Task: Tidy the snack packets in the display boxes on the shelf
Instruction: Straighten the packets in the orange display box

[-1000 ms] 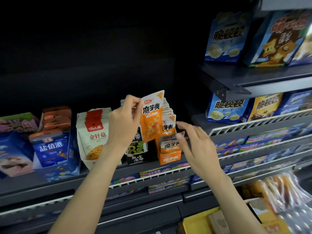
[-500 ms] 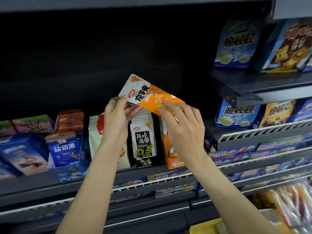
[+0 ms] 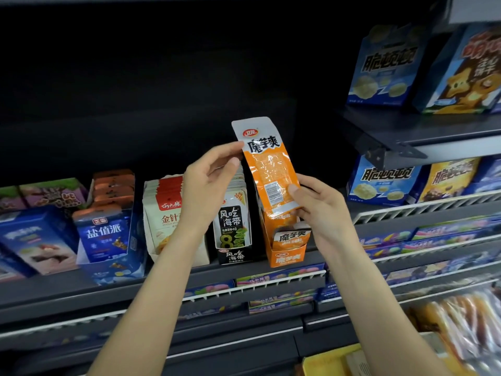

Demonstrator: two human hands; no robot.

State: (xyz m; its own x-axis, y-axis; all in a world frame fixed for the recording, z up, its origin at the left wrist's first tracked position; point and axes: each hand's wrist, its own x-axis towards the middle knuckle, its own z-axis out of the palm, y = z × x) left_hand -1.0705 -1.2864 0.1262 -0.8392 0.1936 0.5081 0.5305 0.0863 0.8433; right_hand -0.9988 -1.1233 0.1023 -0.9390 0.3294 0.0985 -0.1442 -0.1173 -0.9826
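An orange snack packet (image 3: 267, 164) with a white top stands nearly upright in the air above the orange display box (image 3: 288, 257). My right hand (image 3: 318, 204) grips its lower end, thumb on the barcode. My left hand (image 3: 208, 185) touches the packet's upper left edge with its fingertips. The orange box holds more of the same packets. To its left stands a black display box (image 3: 234, 255) of seaweed packets, partly hidden by my left hand.
Left along the shelf (image 3: 67, 289) stand a cream box of mushroom packets (image 3: 165, 221), a blue box (image 3: 107, 234) and more blue cartons. Blue and yellow cartons (image 3: 385, 183) fill the right-hand shelves behind white wire rails. Bagged goods lie at the bottom right.
The orange packet has turned from lying slanted, top to the left, to nearly upright. My right hand slid down to its lower end; my left hand now only touches its edge.
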